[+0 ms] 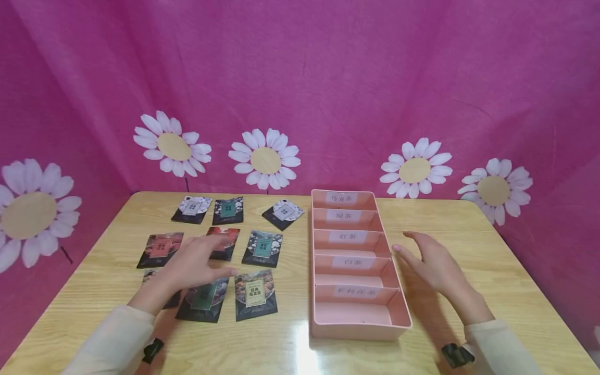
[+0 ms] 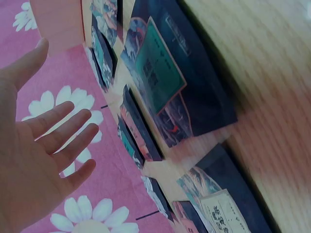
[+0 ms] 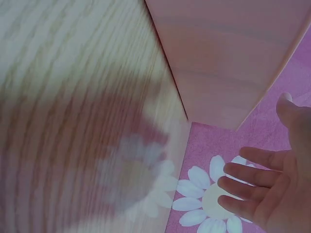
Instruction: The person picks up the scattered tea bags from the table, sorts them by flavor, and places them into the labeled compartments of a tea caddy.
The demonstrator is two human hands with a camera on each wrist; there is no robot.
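My left hand (image 1: 193,263) hovers above several tea sachets on the left of the table, fingers extended and holding nothing. Below it lie a green-labelled sachet (image 1: 202,301), a red-labelled sachet (image 1: 225,252) and one partly hidden under the wrist. To its right is a yellow-labelled sachet (image 1: 255,296). The left wrist view shows the palm and spread fingers, apart from the green-labelled sachet (image 2: 160,68). My right hand (image 1: 438,265), relaxed and holding nothing, is beside the right wall of a pink divided box (image 1: 361,332). In the right wrist view, its fingers stand clear of the box wall (image 3: 218,63).
Farther back lie two white-labelled sachets (image 1: 192,208) and a green-labelled one (image 1: 228,210). Another red-labelled sachet (image 1: 160,249) is at left. Paper labels with handwriting mark the box's compartments. A pink curtain (image 1: 300,78) with daisies hangs behind the wooden table (image 1: 506,291).
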